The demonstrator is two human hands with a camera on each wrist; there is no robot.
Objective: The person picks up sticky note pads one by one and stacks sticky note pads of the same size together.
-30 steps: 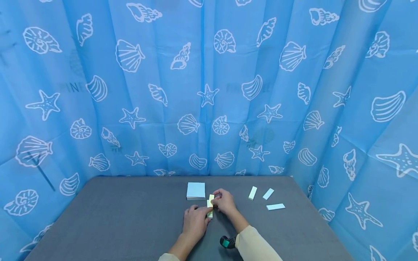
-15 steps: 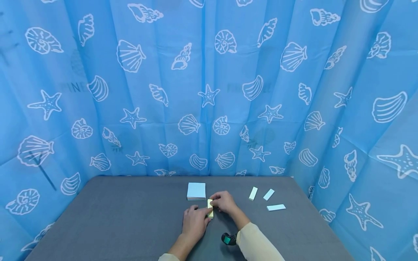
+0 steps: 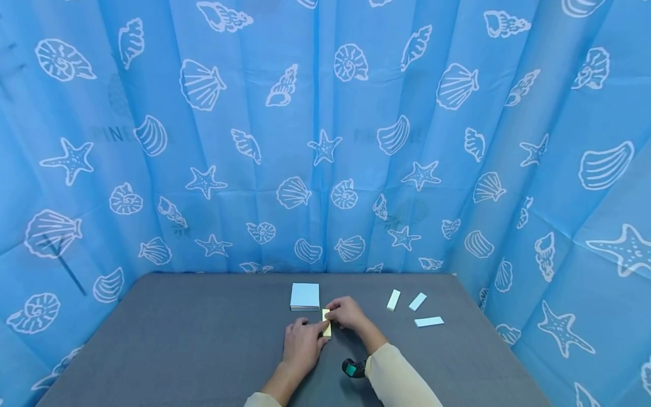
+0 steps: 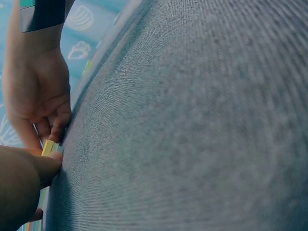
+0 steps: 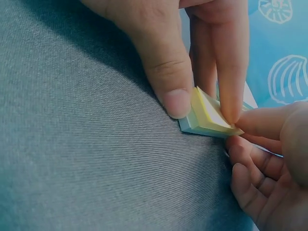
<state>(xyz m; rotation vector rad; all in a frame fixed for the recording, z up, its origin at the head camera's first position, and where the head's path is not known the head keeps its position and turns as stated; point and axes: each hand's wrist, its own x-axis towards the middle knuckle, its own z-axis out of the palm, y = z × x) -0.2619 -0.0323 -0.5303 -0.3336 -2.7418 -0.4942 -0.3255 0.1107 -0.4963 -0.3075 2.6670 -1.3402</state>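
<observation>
Head view: in the left hand's (image 3: 302, 343) grasp at the near end and the right hand's (image 3: 347, 312) pinch at the far end, one narrow yellow-topped stack (image 3: 327, 333) on the gray table (image 3: 203, 333). Just beyond, one square pale-blue stack (image 3: 305, 295). Farther right, three loose pieces: one pale-yellow strip (image 3: 393, 300), two pale-blue strips (image 3: 429, 321). Behind, on the curtain (image 3: 234, 141), faint "PINE" and other lettering, too blurred to read.
</observation>
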